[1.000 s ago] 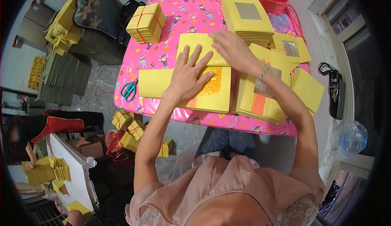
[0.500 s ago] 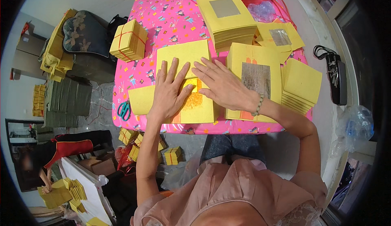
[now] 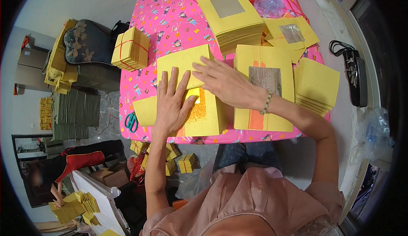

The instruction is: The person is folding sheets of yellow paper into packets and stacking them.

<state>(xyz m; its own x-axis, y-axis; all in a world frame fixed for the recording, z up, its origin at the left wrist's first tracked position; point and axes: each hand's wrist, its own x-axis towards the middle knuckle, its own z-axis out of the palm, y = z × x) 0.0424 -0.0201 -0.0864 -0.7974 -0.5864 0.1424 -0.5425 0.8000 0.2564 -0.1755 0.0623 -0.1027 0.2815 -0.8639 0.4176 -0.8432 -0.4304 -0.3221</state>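
Note:
My left hand (image 3: 173, 106) lies flat on a yellow paper sheet (image 3: 214, 123), its fingers stretched out over a folded-over flap (image 3: 178, 59). Beside my left thumb shows a shiny gold square with an orange patch (image 3: 196, 106). My right hand (image 3: 231, 83), slightly blurred at the fingertips, reaches across the same flap with fingers extended and holds nothing. A bead bracelet circles that wrist. Under the right forearm is a stack of yellow sheets (image 3: 242, 96) with a silvery patch and orange marks on top. Another yellow piece (image 3: 144, 110) sticks out left of my left hand.
Teal scissors (image 3: 131, 122) lie at the pink tablecloth's (image 3: 157, 15) left edge. A tied yellow bundle (image 3: 130, 49) stands far left; a tall paper stack (image 3: 229, 19) stands at the back. Folded yellow papers (image 3: 316, 83) lie at right. Another person (image 3: 70, 168) handles paper lower left.
My right hand has slid slightly away from me over the flap, its thumb leaving the gold square. My left hand stays pressed on the sheet. The whole view has shifted a little.

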